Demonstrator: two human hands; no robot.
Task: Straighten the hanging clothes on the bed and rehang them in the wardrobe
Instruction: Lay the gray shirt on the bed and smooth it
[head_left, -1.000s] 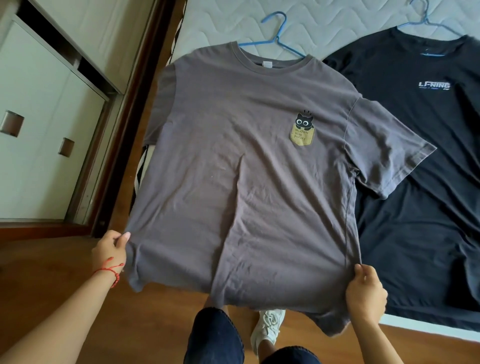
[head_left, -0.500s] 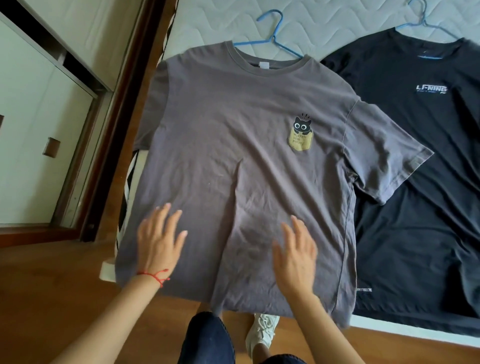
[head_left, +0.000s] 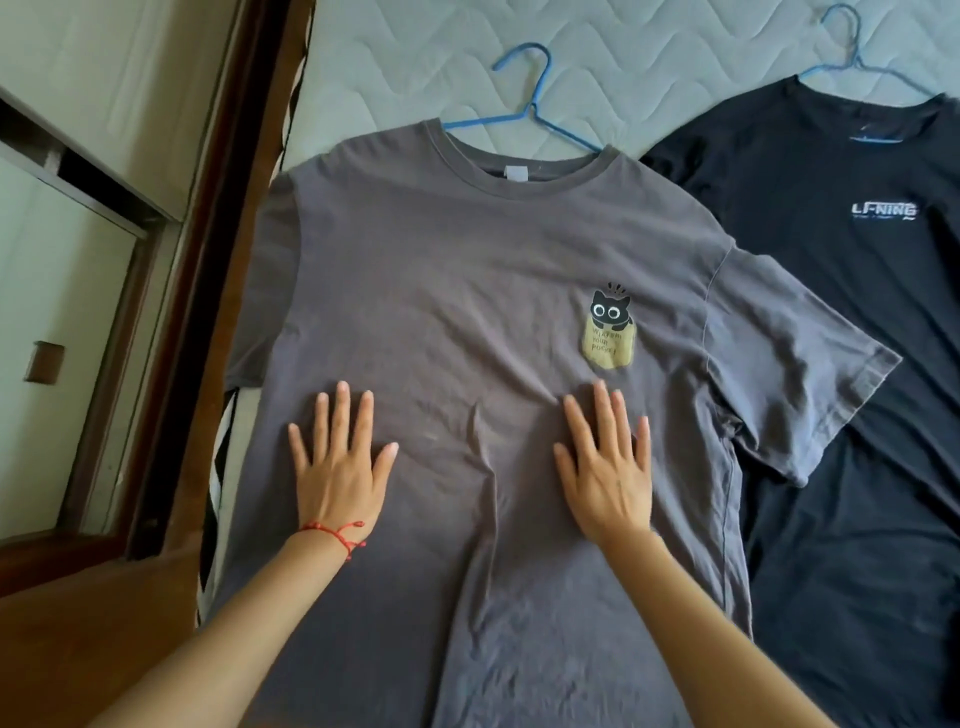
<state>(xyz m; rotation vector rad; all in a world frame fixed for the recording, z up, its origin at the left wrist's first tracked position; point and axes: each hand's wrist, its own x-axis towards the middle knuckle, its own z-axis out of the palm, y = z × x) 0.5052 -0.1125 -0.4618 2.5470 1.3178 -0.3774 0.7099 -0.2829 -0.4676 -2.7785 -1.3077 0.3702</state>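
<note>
A grey T-shirt (head_left: 467, 291) with a cat-in-pocket print lies face up on the bed, on a blue hanger (head_left: 530, 98) whose hook sticks out above the collar. My left hand (head_left: 340, 462) and my right hand (head_left: 605, 467) both rest flat on the shirt's middle, fingers straight and spread, one on each side of a vertical crease. To the right lies a black T-shirt (head_left: 852, 322) with a white logo, on its own blue hanger (head_left: 857, 57). The grey shirt's right sleeve overlaps the black shirt.
The quilted mattress (head_left: 649, 47) shows above both shirts. A dark wooden bed frame (head_left: 223, 260) runs along the left. Beyond it stand pale wardrobe doors (head_left: 57, 291) with square brown handles. Brown wooden floor (head_left: 88, 623) lies at the lower left.
A second ago both hands gripped the grey shirt's hem corners. They let go, moved up onto the shirt's front, and now lie flat on it higher up. The view has come closer.
</note>
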